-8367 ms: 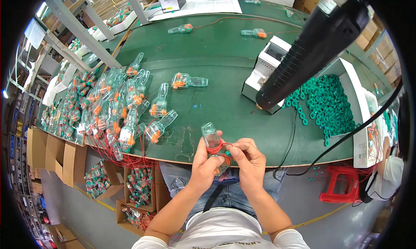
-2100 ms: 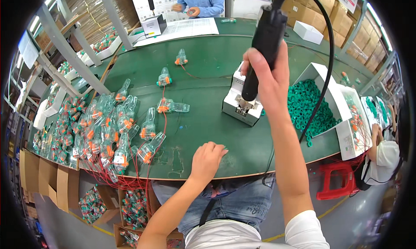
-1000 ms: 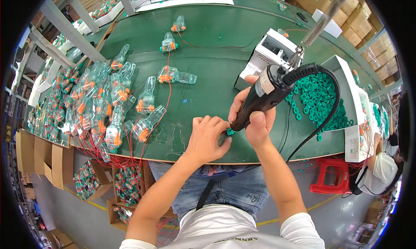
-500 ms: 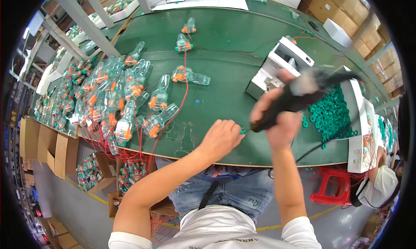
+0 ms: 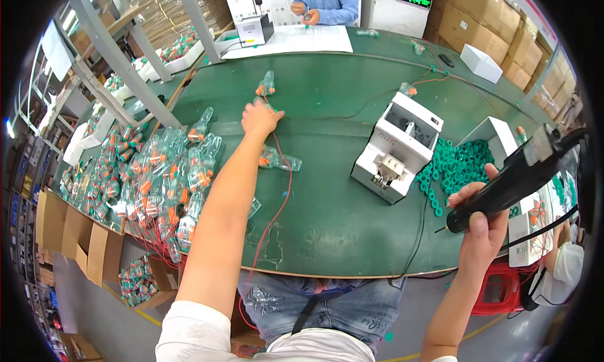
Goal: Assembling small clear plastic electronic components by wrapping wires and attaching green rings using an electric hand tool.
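My right hand (image 5: 483,218) grips a black electric screwdriver (image 5: 513,182), its thin bit pointing down and left past the table's front edge. At the far left-centre, my left hand (image 5: 261,118) is curled over a part with a green end, mostly hidden under the fingers. A red wire runs from there toward me. Just beyond the fingers lies a clear bottle-shaped plastic part (image 5: 267,84) with an orange base. Another clear-and-orange part (image 5: 281,160) lies on its side, nearer me, right of my forearm.
A large pile of clear-and-orange parts (image 5: 157,167) covers the table's left side. A white machine (image 5: 399,148) stands right of centre, beside loose green rings (image 5: 462,160) and a white box (image 5: 500,135). Across the table is a person in a blue shirt (image 5: 324,3). Cardboard boxes (image 5: 94,236) stand below left.
My left hand has left the near table edge and reached forward and left to a part. My right hand has carried the screwdriver right, away from the centre. The view has tilted up.
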`<state>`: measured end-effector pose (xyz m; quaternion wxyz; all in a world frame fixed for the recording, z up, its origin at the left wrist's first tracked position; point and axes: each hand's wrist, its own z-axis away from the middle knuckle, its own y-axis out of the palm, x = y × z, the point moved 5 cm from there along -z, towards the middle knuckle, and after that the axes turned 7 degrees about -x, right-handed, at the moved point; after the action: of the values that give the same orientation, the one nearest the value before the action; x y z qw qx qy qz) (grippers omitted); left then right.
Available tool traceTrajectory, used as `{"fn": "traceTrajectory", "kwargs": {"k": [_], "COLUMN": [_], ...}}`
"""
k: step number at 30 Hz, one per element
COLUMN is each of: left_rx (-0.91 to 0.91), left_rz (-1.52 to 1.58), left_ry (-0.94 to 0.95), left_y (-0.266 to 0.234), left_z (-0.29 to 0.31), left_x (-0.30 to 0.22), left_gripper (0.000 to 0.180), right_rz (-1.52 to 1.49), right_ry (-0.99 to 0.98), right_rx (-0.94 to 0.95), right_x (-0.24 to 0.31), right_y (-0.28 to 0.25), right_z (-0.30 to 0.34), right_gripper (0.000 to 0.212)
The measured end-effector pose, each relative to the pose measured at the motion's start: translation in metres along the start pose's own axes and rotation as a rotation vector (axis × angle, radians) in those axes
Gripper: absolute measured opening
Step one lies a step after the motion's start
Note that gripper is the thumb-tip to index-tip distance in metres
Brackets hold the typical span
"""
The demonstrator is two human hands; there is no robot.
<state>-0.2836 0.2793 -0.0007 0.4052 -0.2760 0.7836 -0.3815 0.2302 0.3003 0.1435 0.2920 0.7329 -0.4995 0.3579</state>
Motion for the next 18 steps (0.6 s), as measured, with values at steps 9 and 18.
{"fn": "traceTrajectory", "kwargs": {"k": [9, 18], "left_rx": [0.707, 0.617], "left_rz": [2.03, 1.904], "left_ry": [-0.346, -0.531], "left_y": [-0.071, -0.146], "left_z": [0.119, 0.257], "left_x": [-0.036, -0.029], "left_gripper": [0.063, 0.074], "right_rz": [0.338, -0.386], "right_ry": [-0.283, 1.355], "right_rx": [-0.335, 0.807], "right_x": [-0.011, -0.073], "right_y": [0.037, 0.133], "right_z": [0.038, 0.187], "right_gripper": [0.069, 0.037]}}
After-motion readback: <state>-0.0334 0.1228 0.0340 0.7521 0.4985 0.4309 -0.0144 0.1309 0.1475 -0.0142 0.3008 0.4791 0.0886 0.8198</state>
